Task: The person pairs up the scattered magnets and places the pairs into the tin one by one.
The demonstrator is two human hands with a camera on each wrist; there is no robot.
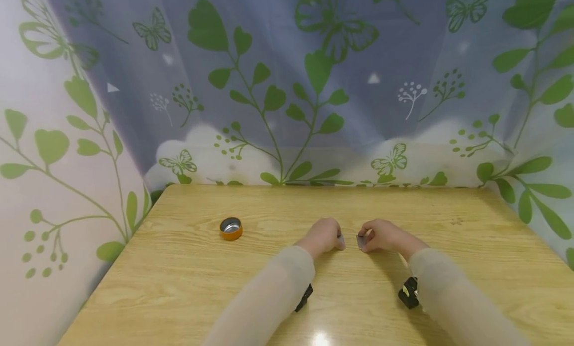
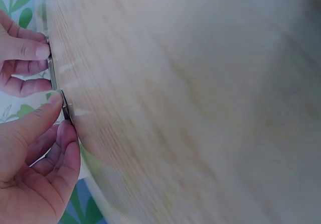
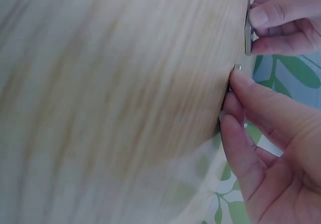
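Observation:
Over the middle of the table, my left hand point(image 1: 322, 234) pinches a small thin grey flat piece point(image 1: 342, 242) between thumb and fingers. Facing it, my right hand point(image 1: 382, 235) pinches a similar grey piece point(image 1: 360, 242). A narrow gap separates the two pieces in the head view. In the left wrist view the left piece point(image 2: 65, 107) looks like a thin, metallic strip seen edge-on. From the right wrist, the other strip point(image 3: 248, 35) shows in the left hand, while fingers mostly cover the right one. The exact kind of these pieces is unclear.
A small round orange bowl point(image 1: 231, 232) with a metallic inside stands left of the hands. The wood-grain table point(image 1: 179, 286) meets a leaf-patterned curtain point(image 1: 287, 112) at the back. Faint marks point(image 1: 456, 221) lie at the right. Black camera mounts point(image 1: 408, 292) sit under both wrists.

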